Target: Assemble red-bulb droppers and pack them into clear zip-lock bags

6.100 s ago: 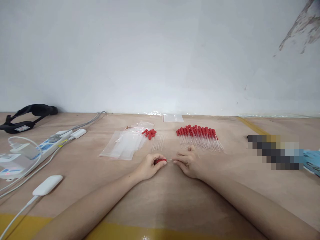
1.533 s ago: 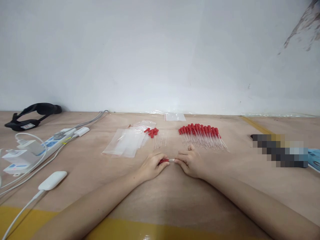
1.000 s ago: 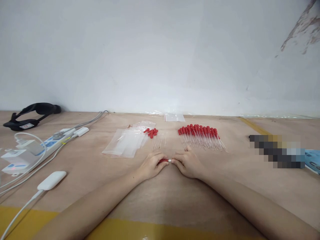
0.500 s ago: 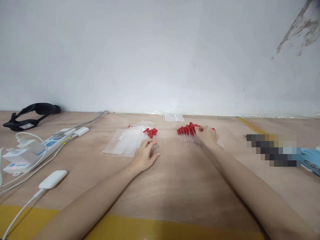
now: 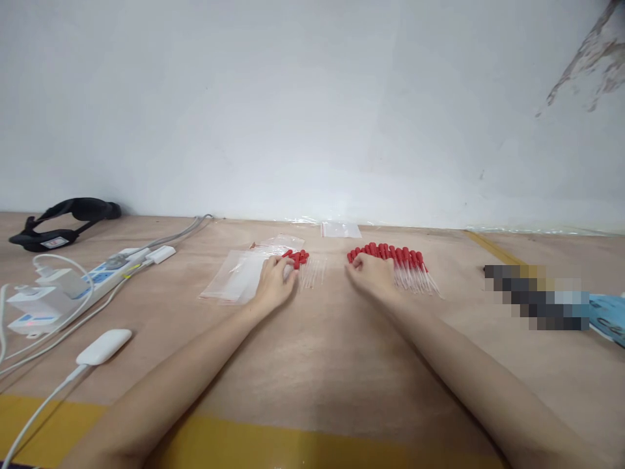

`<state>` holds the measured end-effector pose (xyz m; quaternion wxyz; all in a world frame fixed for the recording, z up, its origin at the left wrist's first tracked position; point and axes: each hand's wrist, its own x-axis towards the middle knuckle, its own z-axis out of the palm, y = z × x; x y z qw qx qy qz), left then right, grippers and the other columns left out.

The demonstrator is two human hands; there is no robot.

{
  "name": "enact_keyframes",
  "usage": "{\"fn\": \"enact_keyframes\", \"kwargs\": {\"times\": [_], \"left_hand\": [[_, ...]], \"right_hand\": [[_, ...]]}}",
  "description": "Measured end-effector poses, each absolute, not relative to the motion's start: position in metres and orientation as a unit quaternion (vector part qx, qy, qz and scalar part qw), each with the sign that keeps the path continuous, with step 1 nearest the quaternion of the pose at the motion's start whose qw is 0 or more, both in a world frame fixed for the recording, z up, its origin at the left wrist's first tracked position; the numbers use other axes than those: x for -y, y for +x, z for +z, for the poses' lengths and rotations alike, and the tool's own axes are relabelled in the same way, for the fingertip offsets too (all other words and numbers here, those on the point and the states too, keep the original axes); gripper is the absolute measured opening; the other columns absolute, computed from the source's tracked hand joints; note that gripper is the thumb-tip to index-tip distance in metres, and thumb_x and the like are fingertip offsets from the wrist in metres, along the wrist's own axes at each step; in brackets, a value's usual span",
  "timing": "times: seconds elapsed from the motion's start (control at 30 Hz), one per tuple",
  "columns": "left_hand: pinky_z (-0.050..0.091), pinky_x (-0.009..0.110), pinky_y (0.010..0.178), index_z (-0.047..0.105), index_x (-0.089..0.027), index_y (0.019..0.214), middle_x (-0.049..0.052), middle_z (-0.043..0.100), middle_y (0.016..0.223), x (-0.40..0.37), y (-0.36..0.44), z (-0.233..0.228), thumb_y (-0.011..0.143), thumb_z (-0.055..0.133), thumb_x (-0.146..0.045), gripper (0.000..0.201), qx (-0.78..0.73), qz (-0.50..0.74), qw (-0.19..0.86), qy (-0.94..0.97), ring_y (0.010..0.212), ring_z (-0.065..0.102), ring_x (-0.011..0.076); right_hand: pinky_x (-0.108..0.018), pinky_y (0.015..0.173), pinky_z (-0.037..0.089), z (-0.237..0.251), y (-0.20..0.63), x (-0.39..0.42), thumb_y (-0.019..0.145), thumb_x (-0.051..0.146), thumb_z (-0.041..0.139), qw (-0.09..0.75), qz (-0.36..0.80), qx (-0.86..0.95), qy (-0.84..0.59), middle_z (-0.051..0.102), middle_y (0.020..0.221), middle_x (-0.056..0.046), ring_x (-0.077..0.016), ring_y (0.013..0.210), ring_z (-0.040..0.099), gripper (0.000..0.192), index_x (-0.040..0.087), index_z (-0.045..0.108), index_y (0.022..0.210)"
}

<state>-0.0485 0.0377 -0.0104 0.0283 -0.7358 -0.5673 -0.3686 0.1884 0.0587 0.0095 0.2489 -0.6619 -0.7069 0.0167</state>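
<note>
My left hand (image 5: 275,284) is at the small pile of loose red rubber bulbs (image 5: 301,255), its fingertips touching the pile's near left side. A gap shows between its thumb and curled fingers. Just right of it lie several thin clear tubes (image 5: 315,272). My right hand (image 5: 374,273) is over the left part of a row of droppers (image 5: 413,264), each a red bulb on a clear tube. Its fingers are bent together, and what they hold, if anything, is hidden. Flat clear zip bags (image 5: 234,277) lie partly behind my left hand.
A small clear bag (image 5: 340,230) lies by the wall. To the left are a white power strip (image 5: 102,280) with plugs and cables, a white charging case (image 5: 104,346) and a black strap (image 5: 63,225). A blue packet (image 5: 608,316) and a blurred-out item sit at the right.
My right hand has moved left along the dropper row, uncovering its right part. My left hand has shifted left and slightly away from me, from the clear tubes to the loose red bulbs.
</note>
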Motion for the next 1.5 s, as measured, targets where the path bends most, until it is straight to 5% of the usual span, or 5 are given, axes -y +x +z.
{"fn": "enact_keyframes", "kwargs": {"times": [0.57, 0.87, 1.1, 1.37, 1.5], "left_hand": [[0.042, 0.031, 0.075, 0.063, -0.013, 0.091, 0.006, 0.061, 0.074, -0.13, -0.063, 0.003, 0.068, 0.053, -0.007, 0.026, 0.642, -0.291, -0.042, -0.708, 0.076, 0.057, 0.021], [0.044, 0.029, 0.077, 0.057, -0.018, 0.095, 0.004, 0.056, 0.082, -0.064, -0.055, 0.008, 0.081, 0.044, -0.015, 0.02, 0.564, -0.399, -0.077, -0.719, 0.082, 0.055, 0.016], [0.042, 0.022, 0.058, 0.043, -0.016, 0.068, -0.003, 0.053, 0.065, 0.01, -0.022, -0.022, 0.068, 0.066, -0.032, 0.028, 0.43, -0.425, -0.42, -0.677, 0.061, 0.055, 0.0104], [0.045, 0.025, 0.068, 0.049, -0.017, 0.096, 0.002, 0.056, 0.083, 0.014, -0.019, -0.031, 0.076, 0.058, -0.029, 0.025, 0.406, -0.424, -0.417, -0.694, 0.074, 0.056, 0.0118], [0.044, 0.026, 0.069, 0.058, -0.016, 0.088, 0.004, 0.06, 0.083, 0.015, -0.018, -0.032, 0.079, 0.054, -0.031, 0.019, 0.428, -0.394, -0.339, -0.74, 0.075, 0.055, 0.014]], "right_hand": [[-0.044, 0.078, 0.03, 0.011, 0.114, -0.081, 0.076, 0.028, 0.049, 0.107, 0.075, 0.715, -0.687, 0.064, 0.088, -0.018, -0.029, 0.087, 0.058, 0.024, 0.013, 0.063, 0.088], [-0.032, 0.074, 0.037, -0.006, 0.172, -0.026, 0.085, 0.024, 0.038, 0.305, 0.068, 0.819, -0.482, 0.061, 0.087, -0.008, -0.0188, 0.08, 0.055, 0.02, 0.015, 0.051, 0.098], [-0.032, 0.075, 0.037, -0.023, 0.205, 0.017, 0.085, 0.025, 0.042, 0.366, 0.06, 0.836, -0.403, 0.063, 0.084, -0.005, -0.0155, 0.076, 0.056, 0.021, 0.019, 0.059, 0.096], [-0.032, 0.07, 0.033, -0.024, 0.201, 0.022, 0.083, 0.026, 0.045, 0.379, 0.041, 0.848, -0.367, 0.064, 0.07, -0.001, -0.0102, 0.054, 0.05, 0.02, 0.019, 0.061, 0.093], [-0.031, 0.07, 0.031, -0.028, 0.199, 0.02, 0.084, 0.027, 0.045, 0.38, 0.03, 0.857, -0.345, 0.064, 0.071, -0.001, -0.0087, 0.053, 0.05, 0.02, 0.019, 0.061, 0.094]]}}
